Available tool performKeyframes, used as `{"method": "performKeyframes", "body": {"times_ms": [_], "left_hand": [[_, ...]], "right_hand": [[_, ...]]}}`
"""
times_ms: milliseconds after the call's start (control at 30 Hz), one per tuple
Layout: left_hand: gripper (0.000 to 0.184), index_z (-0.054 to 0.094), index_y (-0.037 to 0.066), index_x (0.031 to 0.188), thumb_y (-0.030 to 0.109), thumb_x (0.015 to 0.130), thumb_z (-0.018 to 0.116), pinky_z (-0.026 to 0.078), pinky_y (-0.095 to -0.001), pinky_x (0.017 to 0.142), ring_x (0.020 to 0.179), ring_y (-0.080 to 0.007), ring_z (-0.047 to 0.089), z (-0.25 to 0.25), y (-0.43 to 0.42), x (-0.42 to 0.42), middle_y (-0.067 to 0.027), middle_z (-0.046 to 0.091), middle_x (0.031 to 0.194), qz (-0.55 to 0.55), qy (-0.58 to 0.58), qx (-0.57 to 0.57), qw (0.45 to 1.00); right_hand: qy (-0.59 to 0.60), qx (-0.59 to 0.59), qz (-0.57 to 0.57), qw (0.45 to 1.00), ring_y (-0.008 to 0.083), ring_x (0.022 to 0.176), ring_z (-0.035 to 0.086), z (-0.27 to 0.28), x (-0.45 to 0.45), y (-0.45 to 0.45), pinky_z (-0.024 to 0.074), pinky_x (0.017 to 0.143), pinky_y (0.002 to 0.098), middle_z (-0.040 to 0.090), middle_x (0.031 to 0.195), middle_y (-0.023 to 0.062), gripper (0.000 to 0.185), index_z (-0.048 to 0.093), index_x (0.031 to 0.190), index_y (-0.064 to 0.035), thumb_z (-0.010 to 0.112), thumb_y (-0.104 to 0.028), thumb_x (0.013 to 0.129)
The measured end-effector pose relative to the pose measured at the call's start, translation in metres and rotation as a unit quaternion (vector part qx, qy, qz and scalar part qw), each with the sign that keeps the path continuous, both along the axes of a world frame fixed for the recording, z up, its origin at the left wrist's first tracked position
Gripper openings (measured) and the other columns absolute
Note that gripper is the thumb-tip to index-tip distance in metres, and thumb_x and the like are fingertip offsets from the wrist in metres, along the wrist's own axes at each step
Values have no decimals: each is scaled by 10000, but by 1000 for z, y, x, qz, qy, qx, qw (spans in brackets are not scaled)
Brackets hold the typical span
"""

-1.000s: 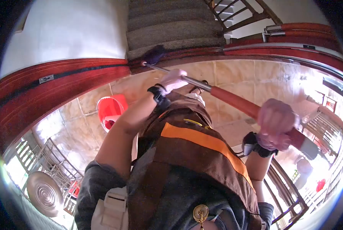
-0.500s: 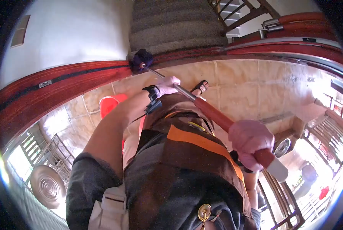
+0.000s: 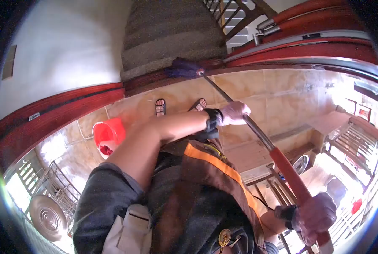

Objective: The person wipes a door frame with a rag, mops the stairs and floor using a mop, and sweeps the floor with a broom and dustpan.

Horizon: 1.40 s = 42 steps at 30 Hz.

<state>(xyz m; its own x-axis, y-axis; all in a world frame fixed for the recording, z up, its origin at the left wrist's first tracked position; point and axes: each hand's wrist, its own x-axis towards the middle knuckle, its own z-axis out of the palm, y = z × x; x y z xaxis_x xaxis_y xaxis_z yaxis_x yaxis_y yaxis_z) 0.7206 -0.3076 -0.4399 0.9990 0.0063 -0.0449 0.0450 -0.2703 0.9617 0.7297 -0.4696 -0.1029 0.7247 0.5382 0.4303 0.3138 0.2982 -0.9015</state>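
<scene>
A mop (image 3: 261, 136) with a dark purple head, a metal pole and a red-brown grip runs diagonally across the view. Its head (image 3: 181, 69) is at the door sill, below the carpeted steps. My left hand (image 3: 235, 113), in a pale pink glove, is closed around the metal pole. Lower down, my gloved right hand (image 3: 316, 215) wraps the red-brown grip near its end. Both arms reach toward the right side.
A red bucket (image 3: 108, 132) with something red inside stands on the tiled floor (image 3: 256, 95) to the left. Carpeted stairs (image 3: 168, 36) rise beyond the red door sill (image 3: 142, 82). A wooden bench (image 3: 337, 127) is at the right, and a round metal lid-like disc (image 3: 48, 218) at lower left.
Both hands have moved right with the mop, the right one also lower. The mop head has slid right along the sill and spread out. More of the bucket and both feet now show.
</scene>
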Motion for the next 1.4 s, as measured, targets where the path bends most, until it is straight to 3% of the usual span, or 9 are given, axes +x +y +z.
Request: {"method": "performKeyframes", "body": {"times_ms": [167,300,367,567,833,900,1033,1067,1400], "left_hand": [[180,546,31,635,208,660,566,435,-429,564,602,-358,562,64,-50,44,-192,558,625,-94,-31,14,995],[200,617,63,700,254,644,596,469,-419,610,665,-327,601,16,-69,79,-154,603,675,-108,-33,52,992],[202,614,67,694,264,655,591,477,-409,631,692,-314,613,-45,-58,88,-145,617,697,-122,37,114,985],[237,650,70,786,274,676,602,498,-394,666,741,-307,625,-43,-57,79,-161,633,747,-68,74,90,991],[261,648,68,815,284,677,603,483,-402,655,746,-304,620,-36,-10,-7,-153,637,759,-68,107,41,991],[269,642,62,819,287,677,605,476,-407,645,736,-306,617,-41,10,-34,-155,634,750,-74,104,30,991],[270,632,46,810,281,681,595,458,-410,618,668,-304,601,-41,62,-92,-165,620,718,-82,141,45,986],[267,630,48,806,282,683,593,454,-410,612,663,-301,602,-41,78,-110,-164,617,710,-79,157,38,984],[207,527,74,651,250,725,607,393,-357,536,546,-201,490,-149,190,-329,-94,508,581,12,187,7,982]], "right_hand": [[-8,112,-11,994,195,436,487,56,25,-49,355,381,310,508,527,54,258,476,563,-106,556,-222,780],[100,279,-346,891,165,433,383,-20,35,-86,361,500,316,390,493,29,120,464,669,-68,456,-135,768],[-14,-20,-121,992,131,423,309,-47,30,-35,335,513,312,319,464,9,102,391,692,-90,415,-130,783],[-1,-17,-225,974,95,415,287,-34,37,-22,263,473,267,268,461,-33,183,322,610,-132,393,-117,778],[106,60,-150,981,67,398,260,-33,23,-15,236,453,221,254,463,-57,231,325,584,-165,395,-105,795],[69,20,-302,951,67,398,262,-37,4,23,234,451,214,261,462,-57,240,325,579,-170,403,-111,798],[83,32,-190,978,64,411,276,-52,-8,50,243,459,210,276,461,-53,263,330,570,-170,405,-142,820],[143,80,-49,985,66,416,280,-61,-8,53,245,465,217,278,460,-50,277,328,560,-181,401,-147,825],[260,31,1,965,105,382,277,-148,-142,200,288,460,273,281,427,-27,245,317,587,-154,386,-156,823]]}}
